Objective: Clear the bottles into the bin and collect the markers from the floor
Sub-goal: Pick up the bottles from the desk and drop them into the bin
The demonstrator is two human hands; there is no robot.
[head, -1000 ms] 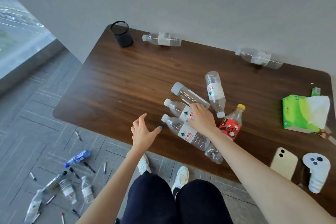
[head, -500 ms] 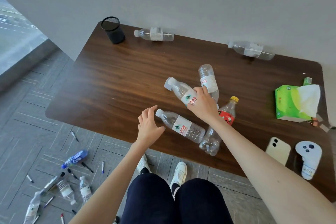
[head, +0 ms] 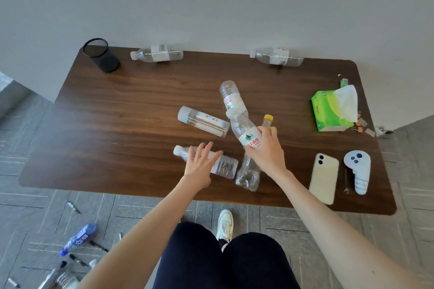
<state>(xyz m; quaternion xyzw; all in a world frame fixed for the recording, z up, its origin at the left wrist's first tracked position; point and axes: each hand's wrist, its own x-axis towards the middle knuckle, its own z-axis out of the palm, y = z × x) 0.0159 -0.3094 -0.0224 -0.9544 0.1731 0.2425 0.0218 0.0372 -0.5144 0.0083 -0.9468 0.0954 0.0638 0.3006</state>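
**Bottles on the table, markers on the floor**

Bottles lie scattered over our brown table (head: 117, 124). Starting at the left, markers (head: 98, 246) and a blue-labelled bottle (head: 78, 239) sit on the grey floor by our knees. A black mesh cup (head: 101, 55) stands at the table's far left corner, with a clear bottle (head: 156, 53) lying just beside it along the wall. Nearer us, our left hand (head: 199, 166) spreads its fingers wide, gripping nothing, over a near bottle (head: 223, 165) lying on its side close to the front edge. Behind it lies a grey-capped bottle (head: 203, 121). Our right hand (head: 266, 148) is closed around a labelled bottle (head: 244, 130), lifted and tilted with its cap end away from us. Under it a yellow-capped bottle (head: 249, 171) lies, and another bottle (head: 231, 97) lies beyond. A far bottle (head: 277, 57) rests by the wall. At the right we see a green tissue box (head: 328, 108), a phone (head: 324, 177) and a white controller (head: 358, 171).
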